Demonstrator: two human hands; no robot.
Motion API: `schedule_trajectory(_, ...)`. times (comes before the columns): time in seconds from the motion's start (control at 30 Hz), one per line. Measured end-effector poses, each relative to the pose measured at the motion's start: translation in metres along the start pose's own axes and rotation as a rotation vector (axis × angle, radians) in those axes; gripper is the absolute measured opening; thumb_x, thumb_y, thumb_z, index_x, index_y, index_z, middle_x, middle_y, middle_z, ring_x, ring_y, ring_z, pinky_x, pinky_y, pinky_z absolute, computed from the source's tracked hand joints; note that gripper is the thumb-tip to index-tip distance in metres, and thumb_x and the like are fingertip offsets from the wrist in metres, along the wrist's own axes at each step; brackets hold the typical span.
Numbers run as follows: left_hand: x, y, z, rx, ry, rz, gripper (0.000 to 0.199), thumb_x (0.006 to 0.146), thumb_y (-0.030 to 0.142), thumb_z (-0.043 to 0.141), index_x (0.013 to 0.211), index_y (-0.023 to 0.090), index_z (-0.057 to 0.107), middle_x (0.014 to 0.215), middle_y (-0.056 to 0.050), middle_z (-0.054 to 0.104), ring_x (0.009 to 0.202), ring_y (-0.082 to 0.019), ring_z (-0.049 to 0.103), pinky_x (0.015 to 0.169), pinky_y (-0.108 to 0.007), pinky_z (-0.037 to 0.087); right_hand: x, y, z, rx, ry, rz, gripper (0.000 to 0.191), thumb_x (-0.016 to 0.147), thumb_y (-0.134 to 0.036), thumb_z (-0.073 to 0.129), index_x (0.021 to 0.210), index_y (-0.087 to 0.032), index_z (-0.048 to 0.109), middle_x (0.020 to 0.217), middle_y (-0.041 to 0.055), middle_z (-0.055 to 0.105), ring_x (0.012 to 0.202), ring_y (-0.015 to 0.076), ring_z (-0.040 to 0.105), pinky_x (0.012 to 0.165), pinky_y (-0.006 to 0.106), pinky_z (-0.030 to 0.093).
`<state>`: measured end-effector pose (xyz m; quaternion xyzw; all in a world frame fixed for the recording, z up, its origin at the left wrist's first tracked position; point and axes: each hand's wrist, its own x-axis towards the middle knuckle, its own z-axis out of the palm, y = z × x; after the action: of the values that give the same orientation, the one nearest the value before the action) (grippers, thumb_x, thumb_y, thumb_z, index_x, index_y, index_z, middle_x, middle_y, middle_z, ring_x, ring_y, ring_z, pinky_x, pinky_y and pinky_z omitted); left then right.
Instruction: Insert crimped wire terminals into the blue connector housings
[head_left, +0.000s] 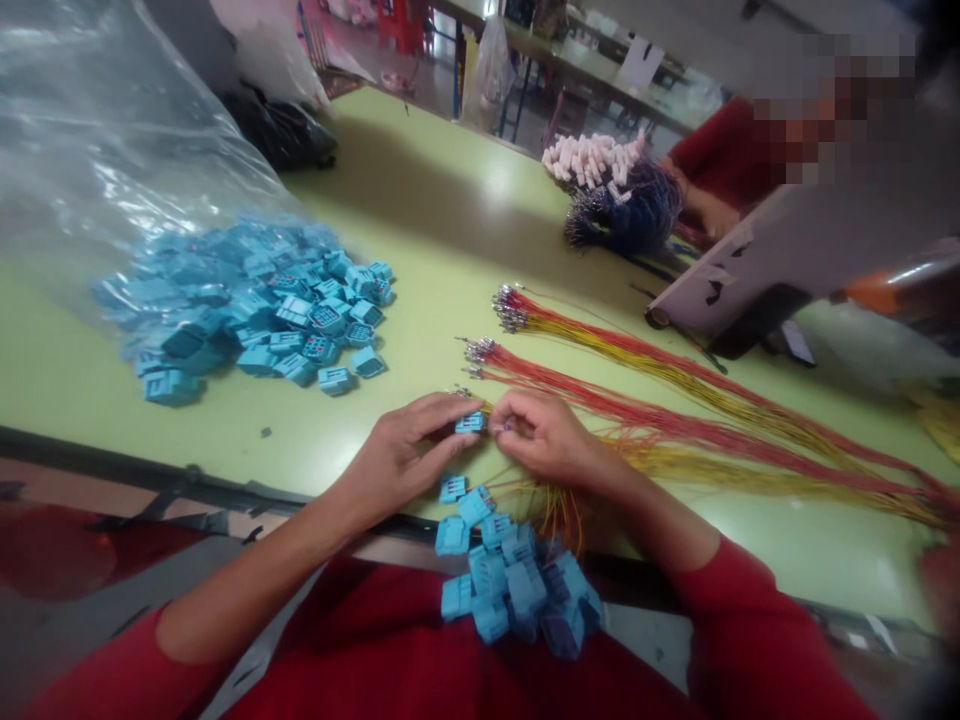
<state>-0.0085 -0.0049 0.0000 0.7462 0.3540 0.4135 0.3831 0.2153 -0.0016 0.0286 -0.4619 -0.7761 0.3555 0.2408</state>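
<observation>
Blue connector gripped between both hands
Fingers of the left hand and right hand closed on it, beside red-and-yellow wires and a heap of connectors.

The connectors are matt blue plastic. The wires have glossy insulation and bright metal tips, and the tabletop is smooth, glossy laminate.

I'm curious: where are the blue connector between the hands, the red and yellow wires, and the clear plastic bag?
Blue connector point(470, 423): head view, its upper face.
Red and yellow wires point(675, 370): head view, the middle of the farthest bundle.
Clear plastic bag point(97, 110): head view, its upper left part.
</observation>
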Motion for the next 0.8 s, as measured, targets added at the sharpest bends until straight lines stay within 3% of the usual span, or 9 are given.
schedule_trajectory(0.1, 0.000, 0.001, 0.002, -0.045, -0.006, -0.069, 0.030, 0.091, 0.031, 0.071, 0.120, 0.025, 0.077, 0.114, -0.009, 0.077, 0.100, -0.023, 0.073, 0.091, -0.035, 0.059, 0.000, 0.002, 0.002, 0.020, -0.022, 0.016, 0.006, 0.080, -0.019, 0.059, 0.085, -0.022, 0.061, 0.072, -0.0030, 0.059, 0.062, 0.0121, 0.047, 0.060, 0.027, 0.035)
schedule_trajectory(0.17, 0.000, 0.001, 0.003, -0.126, -0.012, -0.190, 0.034, 0.089, 0.036, 0.073, 0.119, 0.022, 0.077, 0.108, -0.009, 0.078, 0.089, -0.022, 0.074, 0.081, -0.034, 0.061, -0.001, 0.001, 0.001, 0.054, -0.015, 0.037, 0.003, 0.083, -0.021, 0.060, 0.086, -0.021, 0.061, 0.071, -0.0031, 0.057, 0.061, 0.0118, 0.046, 0.059, 0.026, 0.035)
schedule_trajectory(0.27, 0.001, 0.000, 0.003, -0.296, -0.022, -0.405, 0.044, 0.086, 0.043, 0.076, 0.123, 0.018, 0.074, 0.090, -0.008, 0.079, 0.072, -0.019, 0.072, 0.068, -0.033, 0.061, -0.003, 0.000, -0.005, 0.166, -0.017, 0.102, 0.016, 0.087, -0.028, 0.066, 0.101, -0.021, 0.061, 0.073, -0.0032, 0.055, 0.062, 0.0122, 0.046, 0.057, 0.027, 0.038)
schedule_trajectory(0.33, 0.001, -0.001, 0.003, -0.376, -0.017, -0.481, 0.047, 0.084, 0.043, 0.078, 0.122, 0.017, 0.073, 0.085, -0.008, 0.079, 0.071, -0.019, 0.072, 0.068, -0.034, 0.061, -0.006, 0.001, -0.010, 0.242, -0.018, 0.102, 0.020, 0.088, -0.031, 0.069, 0.104, -0.022, 0.061, 0.079, -0.0011, 0.058, 0.067, 0.0136, 0.051, 0.062, 0.028, 0.043)
schedule_trajectory(0.47, 0.002, -0.003, 0.005, -0.431, -0.006, -0.518, 0.045, 0.082, 0.040, 0.080, 0.120, 0.017, 0.073, 0.086, -0.008, 0.080, 0.072, -0.019, 0.073, 0.070, -0.034, 0.062, -0.011, 0.007, -0.015, 0.184, 0.107, -0.098, 0.009, 0.093, -0.027, 0.065, 0.087, -0.021, 0.066, 0.093, 0.0041, 0.064, 0.087, 0.0172, 0.061, 0.079, 0.033, 0.049)
schedule_trajectory(0.57, 0.003, -0.001, 0.006, -0.448, -0.003, -0.524, 0.044, 0.083, 0.039, 0.079, 0.120, 0.018, 0.073, 0.086, -0.008, 0.080, 0.071, -0.019, 0.073, 0.072, -0.035, 0.062, -0.015, 0.007, -0.013, 0.075, 0.214, -0.124, 0.011, 0.097, -0.027, 0.063, 0.087, -0.021, 0.066, 0.090, 0.0037, 0.065, 0.084, 0.0168, 0.061, 0.077, 0.032, 0.048)
schedule_trajectory(0.8, 0.003, 0.004, 0.007, -0.451, -0.029, -0.521, 0.045, 0.084, 0.040, 0.078, 0.122, 0.017, 0.071, 0.086, -0.007, 0.079, 0.073, -0.018, 0.072, 0.072, -0.034, 0.061, -0.021, 0.000, -0.010, -0.193, 0.113, -0.099, 0.016, 0.103, -0.026, 0.051, 0.091, -0.021, 0.061, 0.086, 0.0039, 0.067, 0.078, 0.0165, 0.059, 0.074, 0.032, 0.044)
